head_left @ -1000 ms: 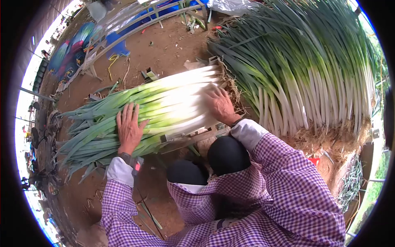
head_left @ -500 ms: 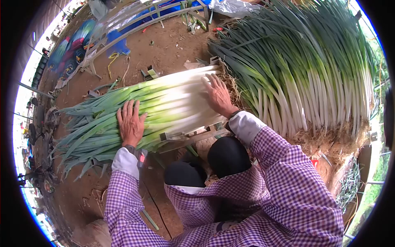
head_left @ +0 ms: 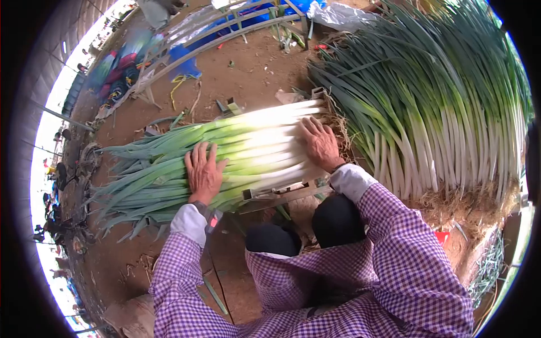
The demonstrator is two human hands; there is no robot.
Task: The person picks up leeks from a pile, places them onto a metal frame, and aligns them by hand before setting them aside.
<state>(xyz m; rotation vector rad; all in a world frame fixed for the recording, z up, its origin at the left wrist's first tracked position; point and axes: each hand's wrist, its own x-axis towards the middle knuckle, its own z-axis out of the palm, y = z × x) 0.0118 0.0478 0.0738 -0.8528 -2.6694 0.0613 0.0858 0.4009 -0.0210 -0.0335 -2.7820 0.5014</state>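
A broad layer of leeks (head_left: 259, 139) lies sideways in front of me on a low metal frame (head_left: 287, 194), green leaves to the left and roots to the right. My left hand (head_left: 204, 173) rests flat on the leeks where green turns pale, its fingers apart. On the white stalks near the roots lies my right hand (head_left: 321, 145), palm down with fingers spread and slightly bent. Neither hand is wrapped around a stalk.
A large heap of leeks (head_left: 422, 112) fills the right side, roots toward me. Behind stand a slatted rack (head_left: 225, 27) with blue sheeting and a grey plastic sheet (head_left: 344, 18). Loose leaf scraps (head_left: 489, 265) lie at lower right. My knees (head_left: 338, 219) are close to the frame.
The whole scene has shifted right and slightly down in view as my head turned. My right hand has slid slightly toward me across the white stalks; my left hand stays almost in place.
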